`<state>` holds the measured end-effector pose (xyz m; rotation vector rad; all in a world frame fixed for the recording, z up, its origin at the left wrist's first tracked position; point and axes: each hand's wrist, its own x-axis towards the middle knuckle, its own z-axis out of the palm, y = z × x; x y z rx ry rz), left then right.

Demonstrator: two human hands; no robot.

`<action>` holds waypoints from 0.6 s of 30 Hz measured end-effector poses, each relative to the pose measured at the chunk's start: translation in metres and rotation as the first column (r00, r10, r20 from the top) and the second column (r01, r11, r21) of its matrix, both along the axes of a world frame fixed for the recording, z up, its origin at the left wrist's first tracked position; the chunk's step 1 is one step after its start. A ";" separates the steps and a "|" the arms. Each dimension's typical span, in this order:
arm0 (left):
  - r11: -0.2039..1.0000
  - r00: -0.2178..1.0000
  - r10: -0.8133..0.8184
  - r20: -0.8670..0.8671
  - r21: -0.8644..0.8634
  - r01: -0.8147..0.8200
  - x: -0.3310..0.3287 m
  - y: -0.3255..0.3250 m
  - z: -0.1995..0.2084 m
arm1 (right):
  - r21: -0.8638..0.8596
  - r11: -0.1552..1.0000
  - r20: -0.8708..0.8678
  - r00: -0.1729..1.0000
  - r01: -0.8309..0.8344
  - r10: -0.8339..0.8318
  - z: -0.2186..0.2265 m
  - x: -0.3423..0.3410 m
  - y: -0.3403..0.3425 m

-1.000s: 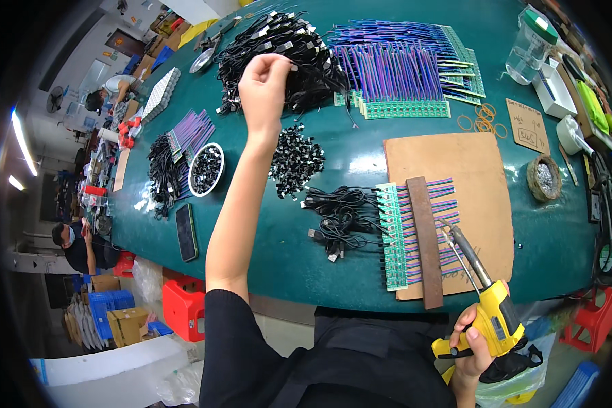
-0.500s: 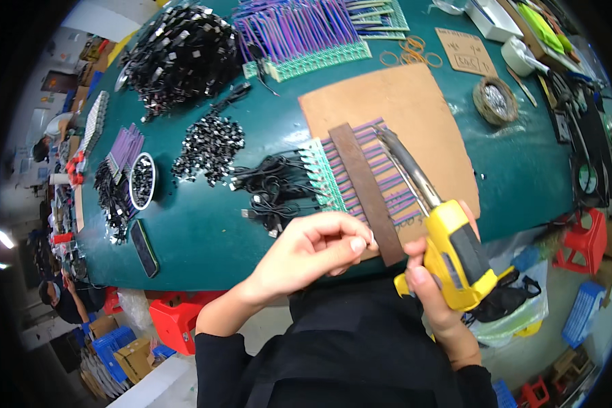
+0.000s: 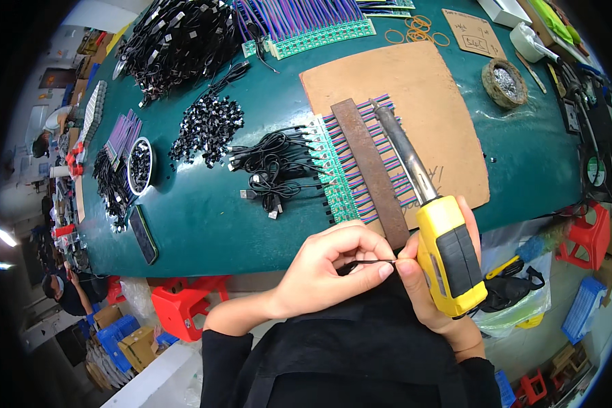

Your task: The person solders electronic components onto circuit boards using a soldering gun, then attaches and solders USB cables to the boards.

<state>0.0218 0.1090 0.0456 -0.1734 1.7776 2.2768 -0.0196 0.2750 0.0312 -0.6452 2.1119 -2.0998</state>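
My left hand (image 3: 323, 272) pinches a thin black cable (image 3: 368, 262) near its end, at the front edge of the table. My right hand (image 3: 425, 296) holds a yellow and black soldering gun (image 3: 449, 248), its long tip pointing away over the cardboard. Right thumb and forefinger also meet the cable end, close to the left fingertips. Just beyond lies a strip of green circuit boards (image 3: 334, 170) with purple-striped wires. A flat brown bar (image 3: 368, 166) rests across those wires. Black USB cables (image 3: 272, 153) run from the boards' left edge.
Under the wires lies a cardboard sheet (image 3: 449, 122). Small black parts (image 3: 207, 129) are heaped on the green table (image 3: 204, 238), near a white bowl (image 3: 150, 166) and a phone (image 3: 143, 234). A cable pile (image 3: 177, 51) stands far left; a round tin (image 3: 504, 83) sits far right.
My left hand has moved right and now shows a black cable between its fingers. My right hand has come in to meet it, the soldering gun turning more upright.
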 end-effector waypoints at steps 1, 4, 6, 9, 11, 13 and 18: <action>0.999 0.998 0.052 -0.041 0.008 -0.052 0.002 0.000 -0.002 | 0.026 0.999 0.016 1.000 -0.024 0.024 -0.001 0.002 0.002; 0.994 0.989 0.095 -0.118 -0.042 -0.100 0.006 0.000 -0.009 | -0.027 0.998 0.098 0.994 -0.048 0.051 -0.001 0.001 -0.003; 0.990 0.982 0.137 -0.129 -0.020 -0.141 0.009 0.004 -0.013 | -0.044 0.998 0.102 0.993 -0.048 0.053 -0.001 0.002 -0.005; 0.970 0.955 0.239 -0.179 -0.011 -0.244 0.013 0.009 -0.016 | -0.049 0.997 0.135 0.989 -0.058 0.064 0.001 0.001 -0.007; 0.956 0.937 0.283 -0.205 -0.014 -0.292 0.015 0.010 -0.017 | -0.041 0.997 0.164 0.984 -0.070 0.076 0.001 0.001 -0.008; 0.939 0.918 0.317 -0.240 -0.056 -0.339 0.016 0.012 -0.018 | -0.069 0.996 0.175 0.982 -0.054 0.065 0.000 0.004 -0.010; 0.769 0.882 0.176 -0.438 -0.498 -0.401 0.011 -0.005 -0.015 | 0.012 0.996 0.031 0.996 -0.085 0.085 -0.005 0.006 -0.007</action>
